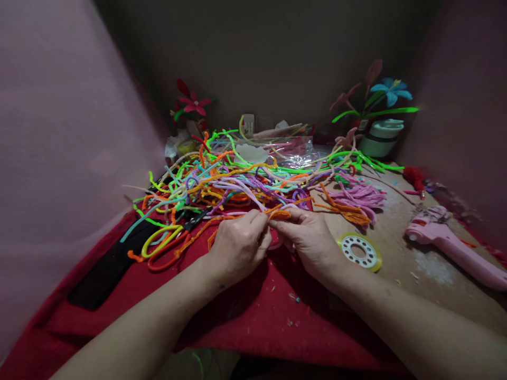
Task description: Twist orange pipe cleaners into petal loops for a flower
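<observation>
My left hand [243, 237] and my right hand [307, 235] meet near the front of the table, fingertips pinched close together. Between them is an orange pipe cleaner [280, 214], folded or bunched at the fingers; exactly how it is bent is partly hidden. Just beyond my knuckles spreads a tangled heap of pipe cleaners [237, 182] in green, orange, purple, white and blue. Scissors [162, 244] with yellow and orange loop handles lie left of my left hand. To the right of my right hand rests a roll of clear tape [359, 252] on a white core.
A brown board [396, 279] on the right carries a pink handheld tool [451, 245] and bundles of pink pipe cleaners [352, 198]. A black flat object [106, 274] lies left on the red cloth [253, 327]. Behind stand a lidded jar [382, 138], a blue flower [392, 92] and a red flower [194, 103].
</observation>
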### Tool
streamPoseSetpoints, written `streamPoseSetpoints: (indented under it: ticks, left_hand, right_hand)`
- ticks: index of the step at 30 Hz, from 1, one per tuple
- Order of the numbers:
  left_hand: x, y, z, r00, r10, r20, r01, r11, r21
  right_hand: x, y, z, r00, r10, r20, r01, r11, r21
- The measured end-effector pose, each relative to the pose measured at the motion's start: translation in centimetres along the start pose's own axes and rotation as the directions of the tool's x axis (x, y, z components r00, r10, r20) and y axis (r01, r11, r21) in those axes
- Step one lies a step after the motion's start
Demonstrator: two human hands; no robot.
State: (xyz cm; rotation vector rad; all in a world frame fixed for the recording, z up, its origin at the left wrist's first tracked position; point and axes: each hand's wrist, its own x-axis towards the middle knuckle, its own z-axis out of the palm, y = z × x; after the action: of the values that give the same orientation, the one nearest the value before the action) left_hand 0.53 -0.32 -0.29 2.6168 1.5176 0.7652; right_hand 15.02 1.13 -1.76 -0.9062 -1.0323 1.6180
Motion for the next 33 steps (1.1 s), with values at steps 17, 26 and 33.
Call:
streamPoseSetpoints:
  ticks: [17,26,33]
  left_hand:
    - [1.1,-2.0,-0.4,0.747,0.028,0.664,0.662,-0.121,-0.739]
    - [0.5,-0.4,-0.4,0.962,-0.181,0.204,0.252,0.877,-0.41]
    - [-0.2,0.3,0.7,0.996,-0.036,0.076,0.04,0.998,-0.049]
  right_hand:
    - [0.1,-0.6,-0.3,0.967,0.107,0.23,-0.15,0.972,0.181]
    - [-0.1,0.0,0.0,0.996,0.083,-0.033,-0.082,0.995,0.049]
    - [-0.1,0.1,-0.3,0.996,-0.057,-0.075,0.048,0.992,-0.115]
